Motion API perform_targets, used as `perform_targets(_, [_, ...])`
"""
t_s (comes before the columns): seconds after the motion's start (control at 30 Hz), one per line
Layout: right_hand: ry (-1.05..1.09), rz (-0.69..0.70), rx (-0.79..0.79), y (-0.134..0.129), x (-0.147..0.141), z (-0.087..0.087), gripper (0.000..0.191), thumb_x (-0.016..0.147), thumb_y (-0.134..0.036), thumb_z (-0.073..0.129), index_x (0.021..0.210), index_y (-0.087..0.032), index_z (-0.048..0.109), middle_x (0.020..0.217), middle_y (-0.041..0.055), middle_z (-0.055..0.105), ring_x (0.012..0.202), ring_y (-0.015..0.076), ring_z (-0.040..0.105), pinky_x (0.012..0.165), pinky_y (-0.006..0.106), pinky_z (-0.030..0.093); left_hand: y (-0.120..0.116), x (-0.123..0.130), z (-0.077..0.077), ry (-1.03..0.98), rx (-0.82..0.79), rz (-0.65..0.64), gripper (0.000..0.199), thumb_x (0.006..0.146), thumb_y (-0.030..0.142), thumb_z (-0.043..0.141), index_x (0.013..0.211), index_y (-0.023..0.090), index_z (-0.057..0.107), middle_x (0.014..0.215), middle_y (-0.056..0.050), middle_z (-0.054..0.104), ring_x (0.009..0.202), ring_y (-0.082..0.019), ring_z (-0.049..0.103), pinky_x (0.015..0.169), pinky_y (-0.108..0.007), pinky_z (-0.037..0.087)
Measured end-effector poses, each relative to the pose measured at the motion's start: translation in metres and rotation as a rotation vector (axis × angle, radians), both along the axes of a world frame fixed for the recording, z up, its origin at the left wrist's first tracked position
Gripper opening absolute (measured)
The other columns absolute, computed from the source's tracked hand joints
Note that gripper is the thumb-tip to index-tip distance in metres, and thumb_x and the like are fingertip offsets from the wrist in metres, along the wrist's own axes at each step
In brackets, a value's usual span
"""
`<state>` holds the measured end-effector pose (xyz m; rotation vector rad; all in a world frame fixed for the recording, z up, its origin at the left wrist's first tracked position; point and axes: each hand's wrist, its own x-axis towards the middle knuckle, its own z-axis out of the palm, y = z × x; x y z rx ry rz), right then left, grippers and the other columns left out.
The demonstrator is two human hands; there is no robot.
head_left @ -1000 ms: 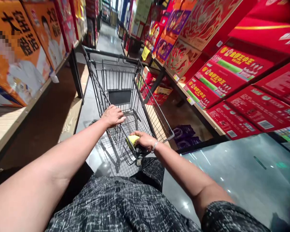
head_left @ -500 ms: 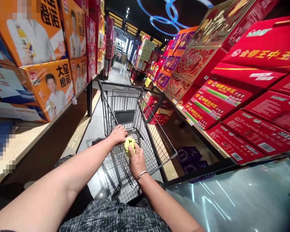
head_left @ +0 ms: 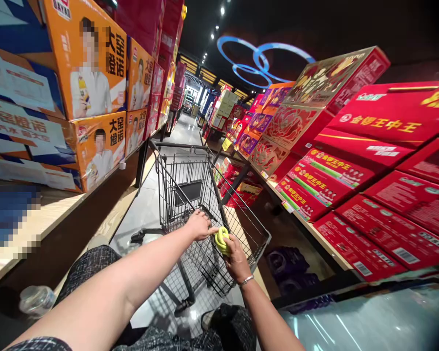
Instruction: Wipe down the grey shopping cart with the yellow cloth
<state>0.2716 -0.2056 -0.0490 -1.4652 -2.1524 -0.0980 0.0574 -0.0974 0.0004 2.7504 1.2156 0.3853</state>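
The yellow bundle (head_left: 222,241) is rolled up, clamped in the right hand's (head_left: 238,262) fingers; the cart (head_left: 188,193) is touched by the left hand (head_left: 198,225), fingers slightly apart.

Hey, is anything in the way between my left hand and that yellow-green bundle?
Nothing visible stands between your left hand and the yellow-green bundle; a finger reaches its edge. Your right hand holds it.

Shiny grey tiled floor (head_left: 142,214) lit by small white ceiling spots (head_left: 222,10); black ceiling (head_left: 336,24) hung with glowing blue rings (head_left: 285,47), pale wooden shelves (head_left: 58,207) pretty much crammed with boxes.
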Motion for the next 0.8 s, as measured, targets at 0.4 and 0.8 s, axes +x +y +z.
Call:
perform_targets(0.4, [0.060, -0.117, -0.121, 0.048, 0.081, 0.008, 0.036, 0.086, -0.041, 0.050, 0.115, -0.021, 0.056, 0.115, 0.0131, 0.062, 0.107, 0.0255, 0.063, 0.092, 0.039, 0.053, 0.001, -0.040, 0.021, -0.174, -0.152, -0.144, 0.063, 0.092, 0.069, 0.038, 0.140, 0.029, 0.052, 0.152, -0.005, 0.042, 0.146, -0.030, 0.024, 0.119, -0.052, 0.019])
perform_targets(0.8, [0.077, -0.457, -0.152, 0.068, 0.084, 0.004, 0.048, 0.088, -0.062, 0.035, 0.104, -0.022, 0.058, 0.109, 0.0101, 0.066, 0.096, 0.0247, 0.066, 0.078, 0.035, 0.053, 0.127, -0.211, 0.083, 0.078, 0.103, 0.453, 0.071, 0.080, 0.038, 0.066, 0.145, 0.023, 0.043, 0.161, -0.010, 0.026, 0.149, -0.031, 0.014, 0.118, -0.053, 0.016])
